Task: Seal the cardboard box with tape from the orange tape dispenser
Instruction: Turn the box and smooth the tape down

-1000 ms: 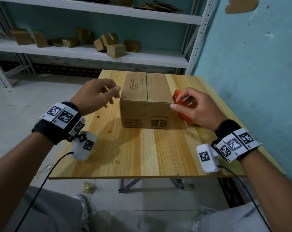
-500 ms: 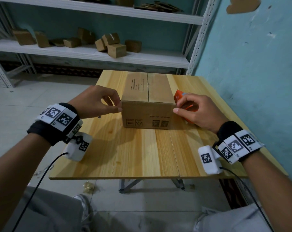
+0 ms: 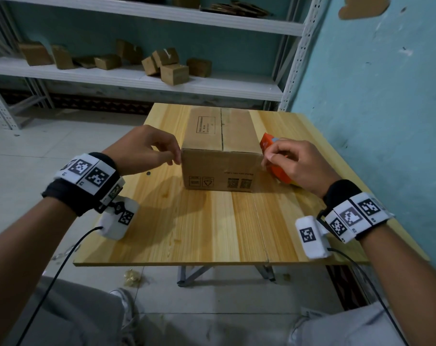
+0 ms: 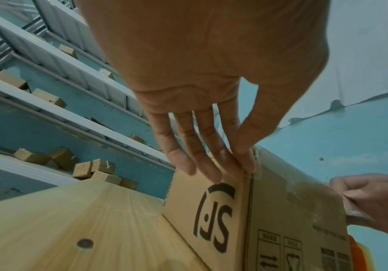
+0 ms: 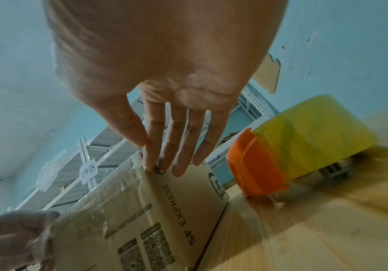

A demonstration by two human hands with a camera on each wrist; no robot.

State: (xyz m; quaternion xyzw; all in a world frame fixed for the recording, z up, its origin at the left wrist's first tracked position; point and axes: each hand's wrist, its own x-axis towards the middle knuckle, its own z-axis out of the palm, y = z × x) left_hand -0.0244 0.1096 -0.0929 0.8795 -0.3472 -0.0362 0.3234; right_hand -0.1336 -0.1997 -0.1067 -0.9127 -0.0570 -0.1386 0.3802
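I see the cardboard box (image 3: 222, 151) standing closed on the wooden table (image 3: 212, 228), its two top flaps meeting along a centre seam that runs away from me; the near face carries handling symbols and two code squares, the left end a large dark logo (image 4: 214, 218), and the right end the words "SF EXPRESS". A clear film of tape (image 5: 109, 185) lies across the box's near upper edge, wrinkled and glossy in both wrist views. The orange tape dispenser (image 3: 277, 163) sits just beside the box's right end, on the table, with a yellowish roll (image 5: 313, 132) mounted behind its orange body. My left hand (image 3: 147, 151) is at the box's near left top corner, fingers extended downward, fingertips (image 4: 244, 161) touching the corner edge, thumb and forefinger close together there; whether they pinch the tape end I cannot tell. My right hand (image 3: 294, 163) is at the box's near right top corner, in front of the dispenser, fingers long and nearly straight, thumb and forefinger narrowed together at the corner edge (image 5: 151, 168) where the film ends. Behind the box, shelves (image 3: 137, 78) hold small cartons (image 3: 174, 73).
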